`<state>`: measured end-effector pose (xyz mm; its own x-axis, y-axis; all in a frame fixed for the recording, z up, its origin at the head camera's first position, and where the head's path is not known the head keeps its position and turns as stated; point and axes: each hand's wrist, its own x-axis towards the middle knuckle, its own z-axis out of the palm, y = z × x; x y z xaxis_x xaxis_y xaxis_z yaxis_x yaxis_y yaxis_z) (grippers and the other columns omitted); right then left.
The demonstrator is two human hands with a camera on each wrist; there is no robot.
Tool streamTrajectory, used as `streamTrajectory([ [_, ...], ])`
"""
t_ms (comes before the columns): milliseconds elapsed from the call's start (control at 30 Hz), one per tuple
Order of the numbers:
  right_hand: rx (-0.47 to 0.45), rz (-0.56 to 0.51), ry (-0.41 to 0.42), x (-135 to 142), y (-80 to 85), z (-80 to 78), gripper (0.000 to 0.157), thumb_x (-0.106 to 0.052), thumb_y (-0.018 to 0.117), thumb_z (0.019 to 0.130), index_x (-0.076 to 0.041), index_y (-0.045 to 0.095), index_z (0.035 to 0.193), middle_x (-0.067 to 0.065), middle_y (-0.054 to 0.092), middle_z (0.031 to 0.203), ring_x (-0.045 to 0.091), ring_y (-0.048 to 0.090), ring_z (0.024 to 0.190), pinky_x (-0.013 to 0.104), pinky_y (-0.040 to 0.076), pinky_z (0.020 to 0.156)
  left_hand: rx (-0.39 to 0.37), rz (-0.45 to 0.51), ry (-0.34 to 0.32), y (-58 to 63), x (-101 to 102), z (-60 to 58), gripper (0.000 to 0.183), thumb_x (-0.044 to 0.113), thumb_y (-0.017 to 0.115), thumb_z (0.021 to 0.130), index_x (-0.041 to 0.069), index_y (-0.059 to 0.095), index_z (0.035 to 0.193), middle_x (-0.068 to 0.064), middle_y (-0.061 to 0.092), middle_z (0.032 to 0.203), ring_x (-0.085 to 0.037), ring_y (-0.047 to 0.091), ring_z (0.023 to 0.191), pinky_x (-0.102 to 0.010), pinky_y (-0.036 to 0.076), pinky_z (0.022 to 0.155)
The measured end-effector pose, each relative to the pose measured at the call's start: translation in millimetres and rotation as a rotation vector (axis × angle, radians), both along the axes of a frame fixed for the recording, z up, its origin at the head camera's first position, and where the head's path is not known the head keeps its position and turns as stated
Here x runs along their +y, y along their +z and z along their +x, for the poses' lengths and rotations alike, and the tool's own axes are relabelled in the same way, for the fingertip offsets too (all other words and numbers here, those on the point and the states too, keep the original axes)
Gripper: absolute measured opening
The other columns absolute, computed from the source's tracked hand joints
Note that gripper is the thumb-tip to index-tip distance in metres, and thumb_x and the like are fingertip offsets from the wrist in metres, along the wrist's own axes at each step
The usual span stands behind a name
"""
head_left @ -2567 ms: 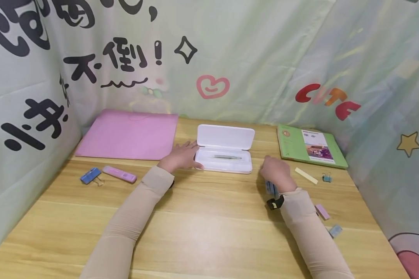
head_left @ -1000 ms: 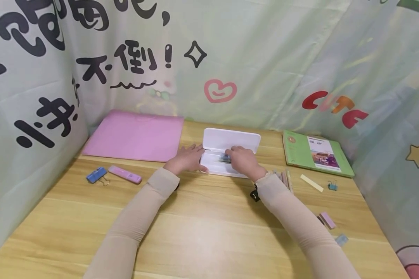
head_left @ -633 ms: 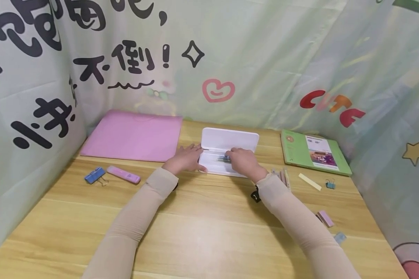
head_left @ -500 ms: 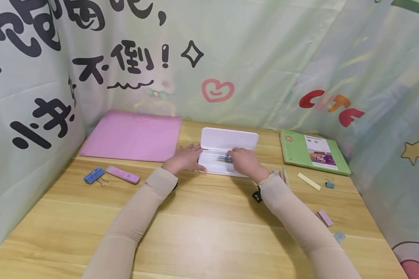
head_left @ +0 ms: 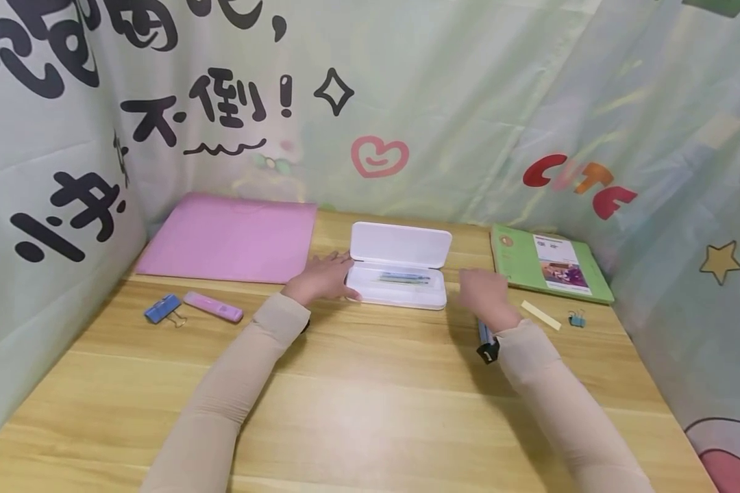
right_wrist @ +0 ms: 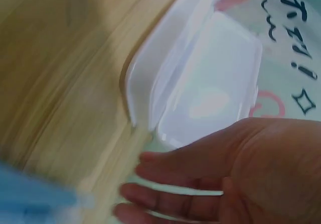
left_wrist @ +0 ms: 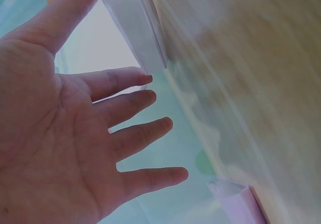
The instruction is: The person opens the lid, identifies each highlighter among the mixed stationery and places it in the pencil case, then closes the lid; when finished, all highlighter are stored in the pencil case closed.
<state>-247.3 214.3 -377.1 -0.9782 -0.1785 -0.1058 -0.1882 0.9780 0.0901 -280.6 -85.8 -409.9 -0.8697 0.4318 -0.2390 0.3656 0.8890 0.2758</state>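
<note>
A white pencil case (head_left: 401,245) stands with its lid raised near the middle back of the table. Slim pens (head_left: 405,278) lie lengthwise inside it. My left hand (head_left: 323,277) rests at the case's left end, thumb by the front corner; its fingers are spread and straight in the left wrist view. Right of the case, my right hand (head_left: 486,298) hovers over the table. Its fingers (right_wrist: 165,199) are loosely extended with nothing between them in the right wrist view. A blue item (head_left: 484,331) shows under the right wrist, blurred in the right wrist view.
A pink folder (head_left: 228,239) lies back left, with a pink pen-shaped item (head_left: 213,307) and a blue binder clip (head_left: 162,309) before it. Back right are a green book (head_left: 551,263), a cream strip (head_left: 540,315) and a small teal clip (head_left: 577,318).
My right hand has let go of a blue pen inside the case and moved right, out over the table. The case held one pen at first. My left hand has stayed at the case.
</note>
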Motion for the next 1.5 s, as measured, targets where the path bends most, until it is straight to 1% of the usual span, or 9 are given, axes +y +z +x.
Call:
streamTrajectory([
  [167,-0.114,0.006,-0.101,27,3.8,7.7,0.021,-0.015,0.045,0.080,-0.007,0.057,0.066,0.009,0.054,0.063,0.023,0.050,0.056,0.041,0.040,0.045,0.010,-0.004,-0.018,2.5,2,-3.3,0.092,0.065,0.054,0.067,0.017,0.021,0.139,0.000,0.006,0.144,-0.028,0.004,0.130,-0.054,0.005,0.099],
  [333,-0.123,0.010,-0.122,41,-1.3,14.6,0.028,-0.023,0.045,0.081,-0.009,0.055,0.060,0.008,0.053,0.062,0.023,0.050,0.055,0.039,0.039,0.042,0.013,-0.034,-0.020,1.8,3,-5.9,0.092,0.066,0.053,0.066,0.017,0.023,0.138,0.000,0.006,0.144,-0.026,0.004,0.130,-0.053,0.005,0.099],
  [567,-0.108,-0.057,-0.120,39,-6.4,19.4,0.030,-0.033,0.054,0.079,-0.012,0.054,0.057,0.005,0.053,0.058,0.022,0.049,0.052,0.039,0.038,0.044,-0.001,-0.030,-0.009,1.1,3,-5.7,0.091,0.065,0.054,0.066,0.017,0.024,0.138,0.001,0.006,0.144,-0.026,0.004,0.130,-0.052,0.005,0.099],
  [800,-0.129,-0.074,-0.097,36,-16.0,18.7,0.034,-0.032,0.047,0.084,-0.011,0.052,0.058,0.004,0.051,0.056,0.019,0.048,0.048,0.038,0.038,0.043,0.005,-0.032,-0.007,-3.5,2,-3.9,0.092,0.067,0.054,0.065,0.017,0.026,0.137,0.001,0.008,0.144,-0.027,0.004,0.130,-0.053,0.006,0.099],
  [933,-0.135,-0.060,-0.108,33,-11.0,17.2,0.039,-0.034,0.041,0.086,-0.010,0.052,0.057,0.007,0.051,0.057,0.021,0.048,0.049,0.037,0.037,0.041,0.014,-0.035,-0.002,-4.2,2,-2.3,0.091,0.067,0.054,0.065,0.016,0.029,0.136,0.000,0.009,0.144,-0.027,0.005,0.130,-0.054,0.007,0.099],
  [1100,-0.119,-0.125,-0.108,29,-1.2,15.3,0.040,-0.039,0.043,0.085,-0.011,0.050,0.058,0.007,0.052,0.059,0.022,0.048,0.050,0.037,0.036,0.040,0.014,-0.043,0.004,-2.7,4,0.4,0.090,0.065,0.055,0.067,0.015,0.028,0.136,0.000,0.009,0.144,-0.026,0.005,0.130,-0.053,0.007,0.099],
  [1233,-0.139,-0.192,-0.082,23,5.9,13.1,0.035,-0.033,0.045,0.084,-0.012,0.046,0.056,0.003,0.046,0.054,0.019,0.042,0.046,0.032,0.033,0.039,0.013,-0.037,0.004,-1.8,4,1.4,0.090,0.064,0.055,0.067,0.014,0.028,0.137,0.000,0.010,0.144,-0.026,0.006,0.130,-0.053,0.007,0.099],
  [1333,-0.111,-0.219,-0.039,14,9.3,9.0,0.028,-0.028,0.043,0.083,-0.012,0.045,0.059,0.001,0.040,0.052,0.016,0.034,0.045,0.028,0.027,0.039,0.013,-0.033,0.006,-0.6,4,2.1,0.091,0.065,0.055,0.067,0.014,0.027,0.137,-0.001,0.010,0.144,-0.026,0.006,0.130,-0.053,0.007,0.099],
  [1500,-0.055,-0.267,0.092,-8,7.7,-2.6,0.018,-0.025,0.046,0.083,-0.009,0.055,0.088,0.001,0.057,0.074,0.014,0.047,0.056,0.028,0.036,0.046,0.017,-0.035,0.012,1.2,3,2.2,0.091,0.064,0.055,0.067,0.015,0.025,0.137,0.000,0.009,0.144,-0.026,0.005,0.130,-0.053,0.007,0.099],
])
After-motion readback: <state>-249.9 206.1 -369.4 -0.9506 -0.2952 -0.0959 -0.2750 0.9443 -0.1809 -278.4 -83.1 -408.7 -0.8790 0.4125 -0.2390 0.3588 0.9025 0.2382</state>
